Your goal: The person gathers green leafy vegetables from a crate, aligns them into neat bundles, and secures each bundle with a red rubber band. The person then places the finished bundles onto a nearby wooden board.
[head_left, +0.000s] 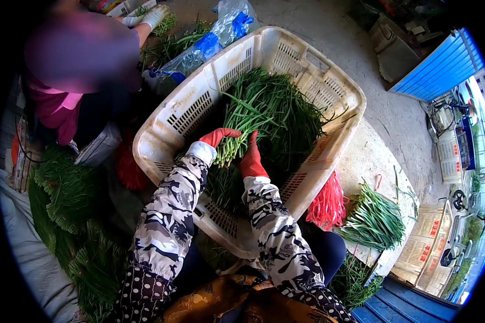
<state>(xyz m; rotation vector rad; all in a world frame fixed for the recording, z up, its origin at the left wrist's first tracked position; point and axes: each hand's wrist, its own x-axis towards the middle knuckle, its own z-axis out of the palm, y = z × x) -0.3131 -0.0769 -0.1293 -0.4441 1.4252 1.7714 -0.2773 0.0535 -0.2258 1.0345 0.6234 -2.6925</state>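
Observation:
A large off-white plastic crate [194, 87] with slotted walls stands tilted before me, holding a heap of long green leafy stalks [283, 101] that look like garlic chives. Over the heap, a bunch of these stalks [231, 150] lies between my hands, its pale cut ends towards me. My left hand [220, 137], in a red glove, grips the bunch from the left. On its other side my right hand [254, 159], also red-gloved, presses against the bunch with the thumb up; its lower fingers are hidden beneath the stalks.
A tied green bundle [374, 222] and red plastic ties [327, 202] lie right of the crate. Stacked bundles [70, 194] fill the left. A co-worker [81, 52] sits upper left, beside clear-and-blue plastic bags [210, 44]. More crates [422, 242] stand at far right.

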